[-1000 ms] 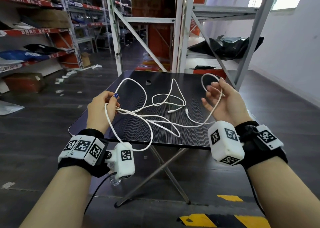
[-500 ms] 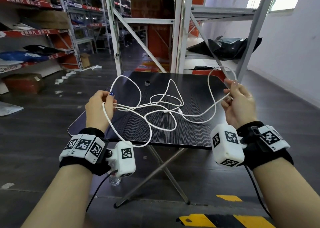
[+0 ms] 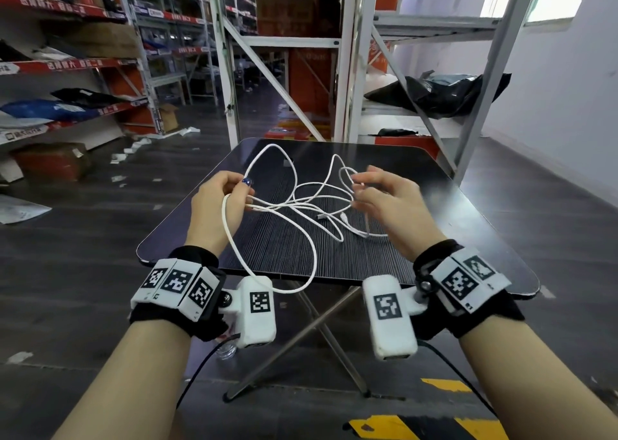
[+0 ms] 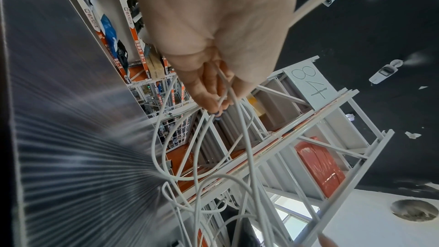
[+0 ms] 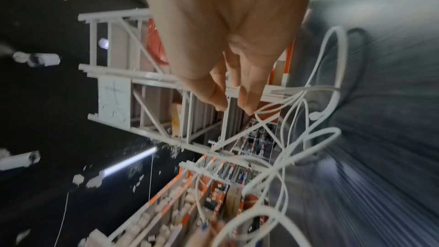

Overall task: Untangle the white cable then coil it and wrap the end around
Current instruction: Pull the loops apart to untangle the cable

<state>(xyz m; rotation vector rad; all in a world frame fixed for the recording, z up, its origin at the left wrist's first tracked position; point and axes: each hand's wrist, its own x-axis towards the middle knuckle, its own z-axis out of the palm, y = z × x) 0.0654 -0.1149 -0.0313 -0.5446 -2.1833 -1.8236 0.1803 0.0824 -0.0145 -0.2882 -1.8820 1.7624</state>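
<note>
A long white cable (image 3: 314, 255) lies in tangled loops on the dark folding table (image 3: 434, 238), and one loop hangs over the near edge. Its two plug ends (image 3: 321, 217) rest on the table between my hands. My left hand (image 3: 245, 188) pinches several strands together above the table's left side; the left wrist view shows the cable (image 4: 247, 138) fanning out from the left hand (image 4: 216, 104). My right hand (image 3: 357, 188) holds a small loop at its fingertips, close to the left hand. In the right wrist view the cable (image 5: 343, 53) leaves the right hand (image 5: 234, 106) at one fingertip.
Metal shelving racks (image 3: 347, 71) stand right behind the table, one bearing a black bag (image 3: 434, 95). More stocked shelves (image 3: 67, 64) line the left. A plastic bottle (image 3: 227, 351) sits on the floor beneath the table, and yellow-black tape (image 3: 418, 429) marks the floor near me.
My right hand has swung left and inward from the table's right edge, bringing its loop close to the left hand. The loops between them have bunched up. The left hand kept its hold.
</note>
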